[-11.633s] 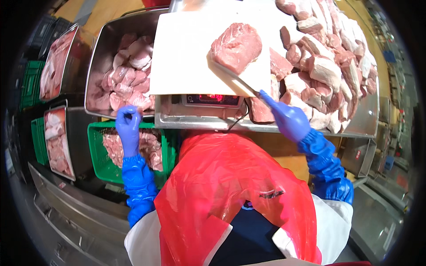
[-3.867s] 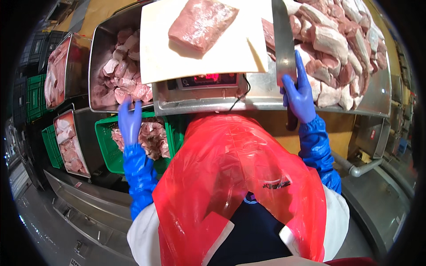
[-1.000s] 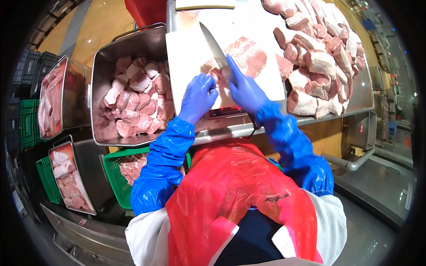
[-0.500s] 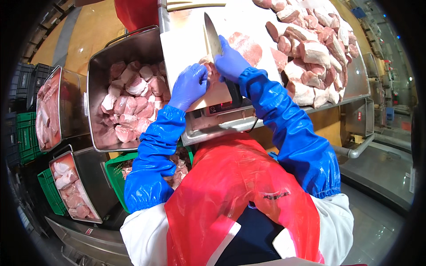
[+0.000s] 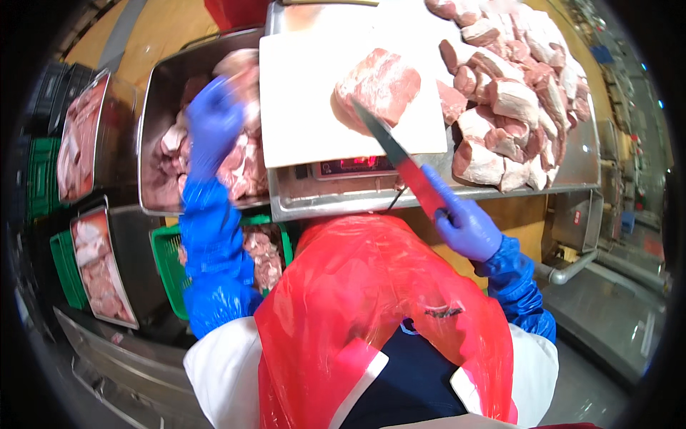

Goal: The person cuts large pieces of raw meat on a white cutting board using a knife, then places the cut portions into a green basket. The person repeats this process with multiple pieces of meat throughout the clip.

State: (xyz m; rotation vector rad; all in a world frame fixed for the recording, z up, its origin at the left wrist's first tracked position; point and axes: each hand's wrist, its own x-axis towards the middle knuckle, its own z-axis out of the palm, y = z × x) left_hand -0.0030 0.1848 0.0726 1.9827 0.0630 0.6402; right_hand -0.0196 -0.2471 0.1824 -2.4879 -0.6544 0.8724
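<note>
My right hand [image 5: 468,227], in a purple glove, grips a knife [image 5: 386,141] by its red handle, right of the board's near edge. The blade slants up and left, its tip over or against a large piece of raw meat [image 5: 382,82] on the white cutting board [image 5: 300,107]. Over the steel bin [image 5: 146,154] on the left is my left hand [image 5: 214,118], smeared by motion. A blurred piece of meat [image 5: 245,75] lies right at its fingers; whether they grip it I cannot make out.
A big pile of meat pieces [image 5: 511,100] covers the steel table [image 5: 582,154] at right. A scale with a lit red display [image 5: 357,166] sits under the board's near edge. Further left are meat-filled bins [image 5: 103,268] and green crates [image 5: 168,268].
My left hand has swung left from the board to over the steel bin, with a piece of meat beside it. My right hand has drawn the knife back toward me and right, its tip turned left.
</note>
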